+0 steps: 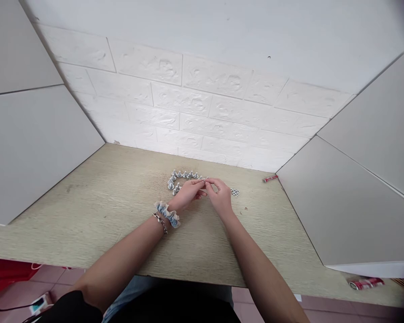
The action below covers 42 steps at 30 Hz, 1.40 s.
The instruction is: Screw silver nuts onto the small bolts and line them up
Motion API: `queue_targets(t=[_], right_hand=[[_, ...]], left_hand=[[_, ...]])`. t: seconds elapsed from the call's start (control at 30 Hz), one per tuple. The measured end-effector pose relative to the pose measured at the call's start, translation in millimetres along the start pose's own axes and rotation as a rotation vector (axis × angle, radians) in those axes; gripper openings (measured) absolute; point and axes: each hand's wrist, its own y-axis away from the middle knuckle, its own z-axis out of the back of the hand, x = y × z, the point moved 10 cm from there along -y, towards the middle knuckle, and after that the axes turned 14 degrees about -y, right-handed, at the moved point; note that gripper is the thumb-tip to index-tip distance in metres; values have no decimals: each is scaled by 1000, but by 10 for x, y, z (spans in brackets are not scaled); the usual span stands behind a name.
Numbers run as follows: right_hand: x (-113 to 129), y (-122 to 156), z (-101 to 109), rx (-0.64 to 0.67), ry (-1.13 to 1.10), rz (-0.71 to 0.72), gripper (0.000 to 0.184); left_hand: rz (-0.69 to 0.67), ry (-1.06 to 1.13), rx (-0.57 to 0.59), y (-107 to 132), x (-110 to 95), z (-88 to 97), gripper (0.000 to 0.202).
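Over the middle of the wooden table, my left hand [188, 192] and my right hand [221, 197] meet fingertip to fingertip. Both are closed in a pinch around something tiny that the fingers mostly hide. Beyond and to the left of them, several silver bolts [185, 174] stand upright on their heads in a curved row, partly covered by my left hand. A small cluster of silver nuts [235, 192] lies just right of my right hand. My left wrist wears a blue-and-white scrunchie [167, 214] and a chain bracelet [160, 222].
A white brick-patterned wall [195, 116] closes off the back of the table [121, 197]. Pale panels stand at the left [43, 148] and right [357, 197]. One red battery-like cylinder [270, 178] lies by the right panel, another [366, 283] near the front right edge.
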Motion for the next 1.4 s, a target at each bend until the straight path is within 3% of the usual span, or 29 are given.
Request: queue_targets(t=[0.27,0.47,0.6,0.8,0.93,1.03,1.2,1.4], right_hand=[[67,33,-144,116,119,112,21],[55,50,-277,240,230,151,20],[26,17,-201,209,102,73,22],[-202,20,-174,204,-286,-213,25],[-191,4,-145,179,-294,-214,27],[-220,-52,15,95,-99,-218,31],[-330,-126,491,-37,667,-236,27],[-552,-94,754,-5,919,-302,18]], left_hand=[[-9,140,-11,-33,50,44,21],[-33,-112,-138,-40,43,165,37],[-72,-165,-85,-35,-45,86,30],[-92,-151,-97,-15,-137,125,34],[-85,-150,-106,-9,-136,134,32],[-58,-137,-118,-6,-106,124,28],[4,-131,-134,-8,-40,122,26],[26,-193,-69,-44,26,84,27]])
